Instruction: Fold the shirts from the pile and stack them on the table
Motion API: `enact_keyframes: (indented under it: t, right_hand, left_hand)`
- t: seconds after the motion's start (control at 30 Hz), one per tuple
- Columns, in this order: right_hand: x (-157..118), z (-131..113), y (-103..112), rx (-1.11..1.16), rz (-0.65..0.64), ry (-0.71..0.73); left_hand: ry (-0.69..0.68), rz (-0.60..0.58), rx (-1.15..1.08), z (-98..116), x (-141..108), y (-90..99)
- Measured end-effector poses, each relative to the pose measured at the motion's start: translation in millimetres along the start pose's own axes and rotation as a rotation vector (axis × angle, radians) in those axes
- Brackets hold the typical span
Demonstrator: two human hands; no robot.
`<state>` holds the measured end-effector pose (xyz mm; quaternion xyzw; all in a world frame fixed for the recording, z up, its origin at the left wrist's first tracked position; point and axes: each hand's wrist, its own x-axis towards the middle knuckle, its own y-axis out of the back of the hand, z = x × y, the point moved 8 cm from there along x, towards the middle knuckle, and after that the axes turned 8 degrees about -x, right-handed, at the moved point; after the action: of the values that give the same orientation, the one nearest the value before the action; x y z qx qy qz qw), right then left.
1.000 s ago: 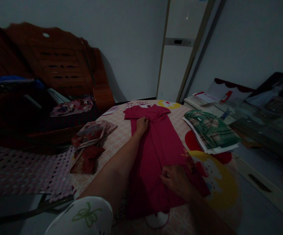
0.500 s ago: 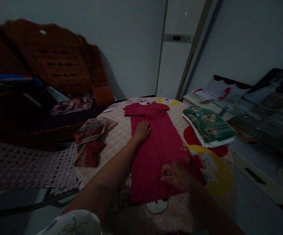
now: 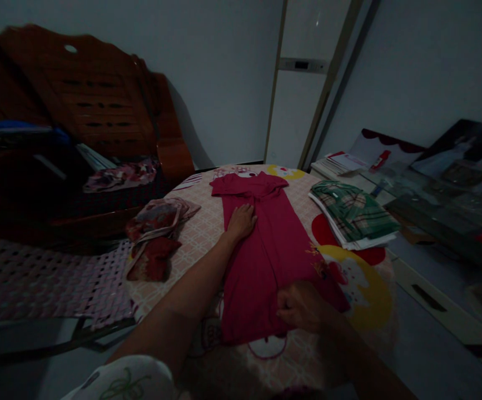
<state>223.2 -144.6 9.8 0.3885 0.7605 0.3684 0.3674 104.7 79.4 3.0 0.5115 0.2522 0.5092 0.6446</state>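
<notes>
A deep pink short-sleeved shirt (image 3: 261, 250) lies spread on the round table, its sleeves folded across near the far end and gold decoration at its right side. My left hand (image 3: 242, 221) rests flat on the upper part, fingers stretched out and slightly apart. Over the lower part, my right hand (image 3: 301, 305) is closed, its curled fingers at the lower end of a long crease in the cloth. The fabric between those fingers is mostly hidden.
A patterned cloth (image 3: 347, 300) covers the table. Crumpled reddish clothing (image 3: 155, 236) lies at left, a folded green plaid garment (image 3: 353, 211) on white cloth at right. Beyond stand a wooden chair (image 3: 99, 105), a white cabinet-like unit (image 3: 299, 111) and a glass-topped stand (image 3: 445, 194).
My right hand has moved slightly down and to the right, still closed at the shirt's lower part. My left hand stays flat in place. The view has shifted slightly.
</notes>
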Motion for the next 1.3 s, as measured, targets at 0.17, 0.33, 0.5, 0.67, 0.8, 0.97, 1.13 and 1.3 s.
enact_keyframes:
  t: [0.17, 0.33, 0.5, 0.67, 0.8, 0.97, 1.13, 1.3]
  right_hand:
    - [-5, 5, 9, 0.120, -0.005, -0.003]
    - [-3, 6, 10, 0.070, -0.033, 0.018]
    - [8, 6, 26, 0.154, 0.132, 0.037]
    - [18, 7, 13, -0.029, 0.052, 0.014]
    - [17, 11, 12, 0.022, 0.061, 0.028]
    - [5, 21, 31, 0.018, 0.155, -0.009]
    - [-14, 21, 43, -0.131, 0.222, -0.013]
    - [-34, 16, 32, -0.164, 0.135, 0.060]
  left_hand:
    - [-0.003, -0.005, 0.002, 0, 0, 0.3]
    - [0.002, -0.024, 0.009, 0, 0, -1.5]
    - [0.004, -0.029, -0.023, 0, -1, -2.5]
    - [-0.012, -0.098, 0.021, -1, 1, -12.3]
    - [-0.016, -0.091, 0.013, -1, 1, -12.8]
    - [-0.020, -0.061, -0.075, -2, -2, -7.6]
    - [-0.012, 0.050, -0.220, -11, -2, 4.9]
    - [-0.007, 0.102, -0.236, -19, -4, 10.9]
